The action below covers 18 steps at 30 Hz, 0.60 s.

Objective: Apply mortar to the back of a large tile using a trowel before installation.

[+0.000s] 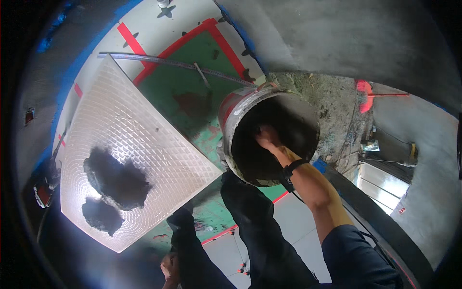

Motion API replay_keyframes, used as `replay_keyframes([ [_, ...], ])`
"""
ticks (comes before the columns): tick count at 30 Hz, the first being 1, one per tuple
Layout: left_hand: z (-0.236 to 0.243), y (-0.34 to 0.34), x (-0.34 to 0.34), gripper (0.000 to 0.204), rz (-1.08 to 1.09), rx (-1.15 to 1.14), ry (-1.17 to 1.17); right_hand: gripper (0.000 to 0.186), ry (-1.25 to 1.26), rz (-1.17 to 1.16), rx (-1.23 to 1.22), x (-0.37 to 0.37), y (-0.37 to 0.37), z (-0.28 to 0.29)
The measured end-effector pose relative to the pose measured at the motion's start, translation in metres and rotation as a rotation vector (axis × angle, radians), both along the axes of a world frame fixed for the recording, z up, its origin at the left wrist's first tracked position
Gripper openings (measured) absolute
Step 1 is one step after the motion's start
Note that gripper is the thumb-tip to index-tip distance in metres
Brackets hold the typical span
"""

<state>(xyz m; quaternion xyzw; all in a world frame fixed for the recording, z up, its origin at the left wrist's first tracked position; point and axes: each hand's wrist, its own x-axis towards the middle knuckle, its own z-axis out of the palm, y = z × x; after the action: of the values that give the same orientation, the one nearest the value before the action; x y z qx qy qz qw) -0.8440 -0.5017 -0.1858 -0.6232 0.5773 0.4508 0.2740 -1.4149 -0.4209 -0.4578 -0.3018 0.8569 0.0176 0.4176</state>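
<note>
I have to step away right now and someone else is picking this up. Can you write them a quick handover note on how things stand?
Right hand: reaching down inside the tilted bucket; what it grips in there cannot be seen.
Left hand: low at the lower edge of the view, by the person's dark trouser leg; open or shut is unclear.
Large white tile: lying ribbed back up, to the left of the bucket.
Done: two dark mortar dollops sit on the tile's near left part.
Left: the rest of the tile's back is bare, and the dollops are not spread.
</note>
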Motion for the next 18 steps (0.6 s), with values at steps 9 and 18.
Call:
replay_keyframes([
  [9,-0.026,0.025,0.003,0.027,-0.126,0.061,0.033,0.048,-0.17,-0.656,-0.308,0.015,0.047,0.005],
  [18,-0.01,0.043,0.032,0.025,-0.237,-0.024,0.058,0.042,0.214,-0.439,-0.39,0.064,0.027,0.181],
])
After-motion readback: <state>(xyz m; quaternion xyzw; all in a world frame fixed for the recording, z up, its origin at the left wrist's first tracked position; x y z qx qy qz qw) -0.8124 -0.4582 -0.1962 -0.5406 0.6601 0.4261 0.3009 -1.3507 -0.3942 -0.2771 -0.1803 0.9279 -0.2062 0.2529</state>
